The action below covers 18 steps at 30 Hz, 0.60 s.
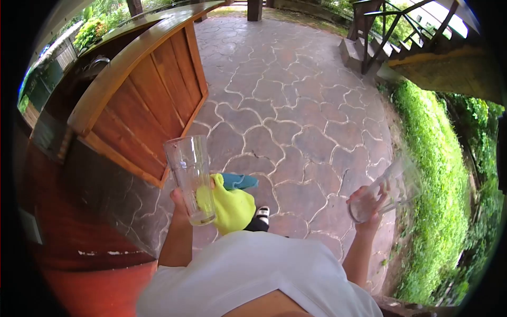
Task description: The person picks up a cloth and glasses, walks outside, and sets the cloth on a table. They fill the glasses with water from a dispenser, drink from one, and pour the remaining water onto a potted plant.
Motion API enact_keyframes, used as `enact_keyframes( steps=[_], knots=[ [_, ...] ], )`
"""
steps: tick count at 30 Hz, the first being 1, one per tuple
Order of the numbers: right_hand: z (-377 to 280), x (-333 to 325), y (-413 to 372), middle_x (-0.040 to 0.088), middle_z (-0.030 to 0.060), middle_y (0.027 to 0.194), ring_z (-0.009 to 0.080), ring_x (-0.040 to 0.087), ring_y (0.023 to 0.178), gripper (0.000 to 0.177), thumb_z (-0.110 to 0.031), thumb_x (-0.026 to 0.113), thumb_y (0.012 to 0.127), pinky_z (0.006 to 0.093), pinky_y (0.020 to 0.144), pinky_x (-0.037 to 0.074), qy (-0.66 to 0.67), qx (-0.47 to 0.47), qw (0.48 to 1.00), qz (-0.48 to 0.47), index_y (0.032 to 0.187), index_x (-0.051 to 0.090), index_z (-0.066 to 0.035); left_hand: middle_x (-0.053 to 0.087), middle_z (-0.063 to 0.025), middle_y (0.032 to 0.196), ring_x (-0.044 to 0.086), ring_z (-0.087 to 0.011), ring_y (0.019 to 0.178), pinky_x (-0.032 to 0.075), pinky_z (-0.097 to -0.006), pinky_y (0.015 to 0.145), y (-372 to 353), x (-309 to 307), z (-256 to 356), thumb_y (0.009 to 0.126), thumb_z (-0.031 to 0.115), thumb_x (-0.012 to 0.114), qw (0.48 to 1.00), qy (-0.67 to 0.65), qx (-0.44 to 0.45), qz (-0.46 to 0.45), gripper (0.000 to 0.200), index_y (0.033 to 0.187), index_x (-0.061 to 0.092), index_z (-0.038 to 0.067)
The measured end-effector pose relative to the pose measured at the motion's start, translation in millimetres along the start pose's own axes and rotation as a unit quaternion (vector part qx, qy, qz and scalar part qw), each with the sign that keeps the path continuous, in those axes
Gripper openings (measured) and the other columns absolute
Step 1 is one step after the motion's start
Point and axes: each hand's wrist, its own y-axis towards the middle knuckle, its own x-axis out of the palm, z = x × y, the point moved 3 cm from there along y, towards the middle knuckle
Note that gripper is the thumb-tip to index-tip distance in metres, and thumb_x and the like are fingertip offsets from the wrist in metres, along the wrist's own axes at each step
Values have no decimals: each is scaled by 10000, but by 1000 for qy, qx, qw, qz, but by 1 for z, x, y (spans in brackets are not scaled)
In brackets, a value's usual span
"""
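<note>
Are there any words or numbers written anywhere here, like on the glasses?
None: no word, number or sign can be read.
The tall clear glass in the left hand bears only faint pale specks, too blurred to read.
The tilted clear glass in the right hand looks plain.

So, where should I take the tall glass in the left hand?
I would grip the tall glass by its bare upper half, coming from the side opposite the left hand. It stands upright, and the hand and the yellow cloth cover its lower part, leaving the upper wall free.
</note>
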Motion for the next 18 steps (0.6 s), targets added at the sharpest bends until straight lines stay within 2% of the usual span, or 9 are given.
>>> enact_keyframes(
  steps=[1,5,8,13,16,18],
  knots=[
    [12,-10,38,492,147,969,252,539,844,827,-474,679,674,377,667,501,-11,-7,1000,-17,1317,235,-201,554,-104,984,567,-132,811,477,-245,686,57,-6,-5,545,781,566,1000,-2,5,-3,1005,1090,475,-57],
    [55,-38,175,497,144,986,262,548,846,828,-430,695,674,390,666,509,12,53,998,38,1324,241,-190,546,-86,934,548,-116,755,464,-238,624,257,-7,-16,544,799,541,997,-46,-40,-42,988,1060,483,-41],
    [84,-58,287,500,145,1003,270,550,869,833,-412,705,666,397,678,513,-22,39,995,85,1322,248,-179,526,-86,928,533,-130,789,462,-254,653,409,-20,-35,568,786,536,995,-49,-35,-77,950,1037,482,-38],
    [163,-105,502,511,156,987,265,558,859,917,-377,749,612,389,687,514,-58,54,997,19,1330,226,-149,519,-106,981,523,-159,864,451,-266,710,630,-81,-66,603,763,529,988,-24,-66,-138,930,1062,480,-44],
    [222,-71,671,538,178,906,268,575,801,951,-338,781,579,371,668,512,-64,52,996,-17,1322,234,-109,519,-139,982,518,-209,912,457,-326,746,749,-133,-80,634,735,532,998,-10,-19,-66,911,1061,450,-65],
    [269,-36,783,547,183,895,278,577,819,909,-302,777,582,377,666,510,-13,94,995,-33,1303,260,-101,518,-144,1001,518,-208,938,455,-325,771,821,-151,-66,639,726,537,999,0,-45,-30,900,1060,456,-65]
  ],
)
